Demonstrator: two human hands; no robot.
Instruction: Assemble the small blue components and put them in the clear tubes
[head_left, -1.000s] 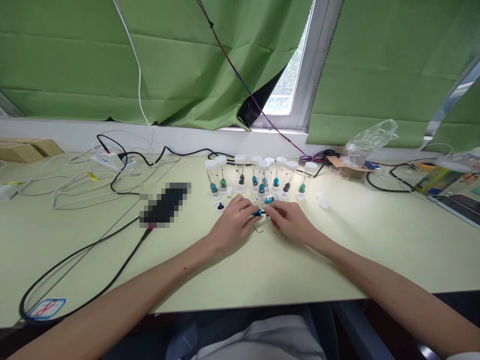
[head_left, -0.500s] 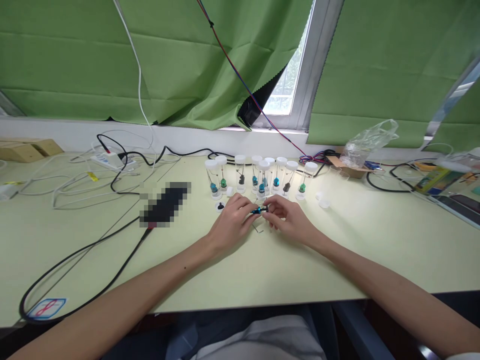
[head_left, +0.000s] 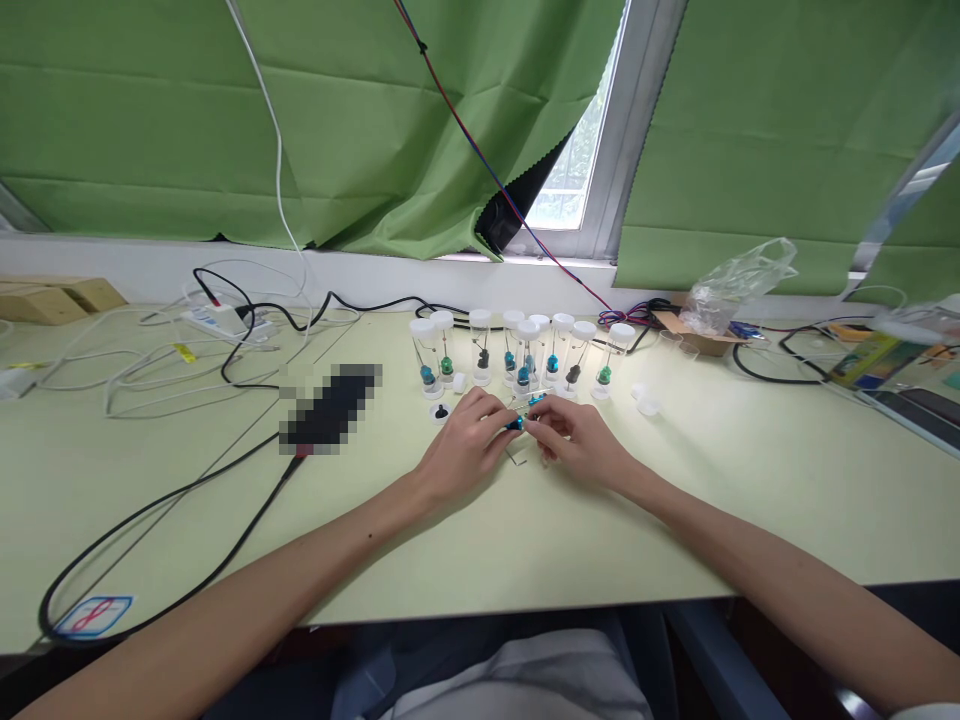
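Over the desk, my left hand (head_left: 472,430) pinches a small blue-and-black part (head_left: 514,424) between thumb and fingers. My right hand (head_left: 576,436) meets it from the right, fingers closed, with another small blue piece (head_left: 537,400) showing at its fingertips. The fingers hide much of both parts, and whether they touch is unclear. Just below the fingertips lies a thin bent metal key (head_left: 517,460). Left of my left hand is a white cap (head_left: 439,413) with a black piece on it. Behind the hands stand several clear tubes (head_left: 482,350) with white lids and coloured parts inside.
White caps (head_left: 645,402) lie right of the tubes. A black pixelated object (head_left: 330,408) with a black cable rests on the left. White cables and a power strip (head_left: 225,320) are at the back left. A cardboard box (head_left: 705,342) with a plastic bag stands at the back right.
The small part between my hands looked like one straight blue-and-black piece; now a blue piece shows higher at my right fingertips. My hands have barely shifted.
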